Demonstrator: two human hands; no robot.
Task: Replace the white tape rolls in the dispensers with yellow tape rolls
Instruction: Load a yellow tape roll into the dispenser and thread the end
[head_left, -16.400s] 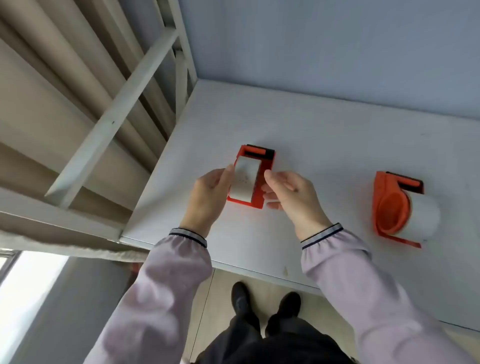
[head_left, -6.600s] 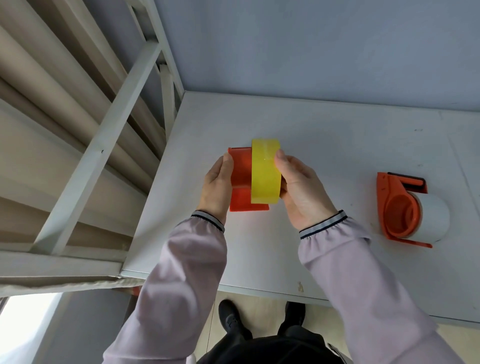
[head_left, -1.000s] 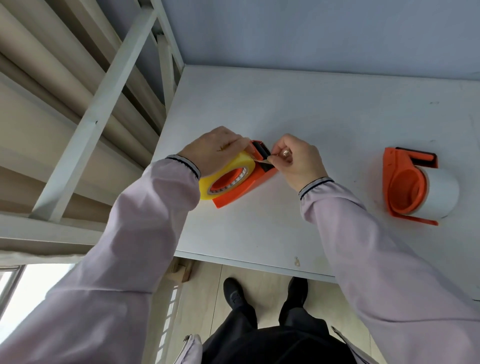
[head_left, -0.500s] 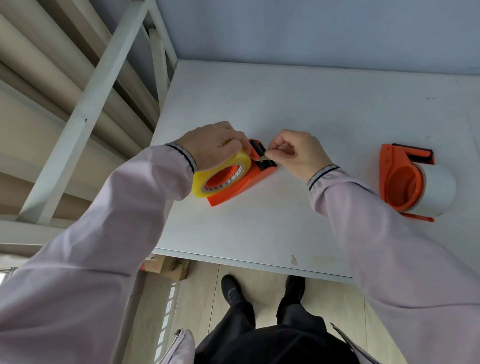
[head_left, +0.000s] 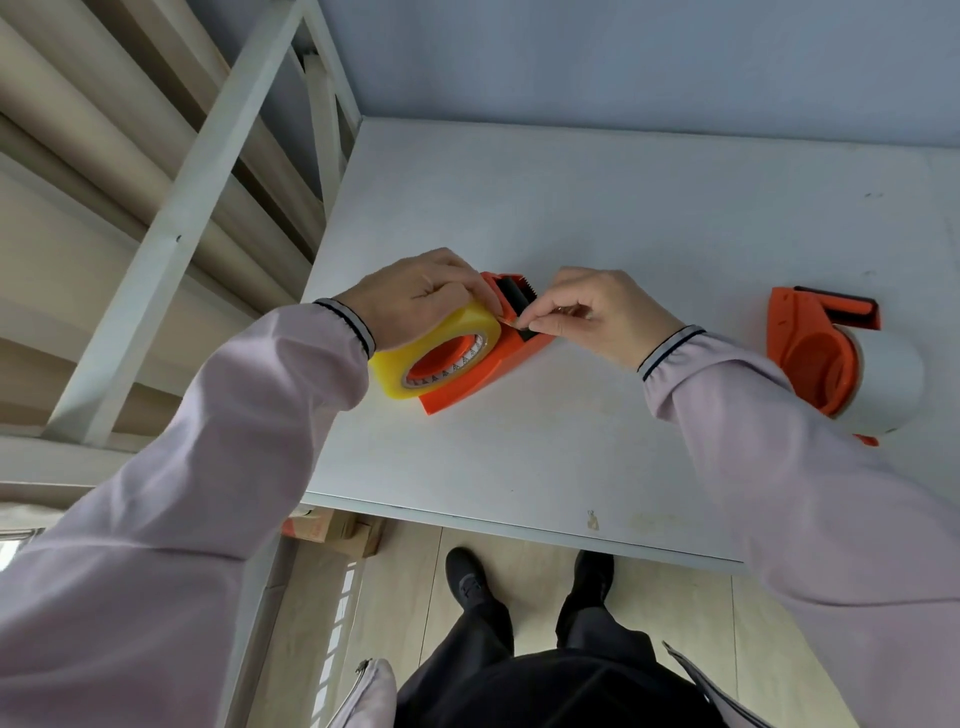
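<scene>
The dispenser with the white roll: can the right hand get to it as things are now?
Probably yes. The dispenser with the white roll lies on the table on the right hand's side, with bare tabletop between them. That hand would first have to release the yellow tape end.

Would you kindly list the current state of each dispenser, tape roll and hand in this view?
Left dispenser: lying flat on the table, loaded with yellow tape.
Yellow tape roll: seated on the left dispenser's hub.
Right dispenser: untouched, white roll still in it.
White tape roll: mounted on the right dispenser.
Left hand: resting on the yellow roll, steadying it.
Right hand: fingers pinched at the left dispenser's black roller end.
</scene>
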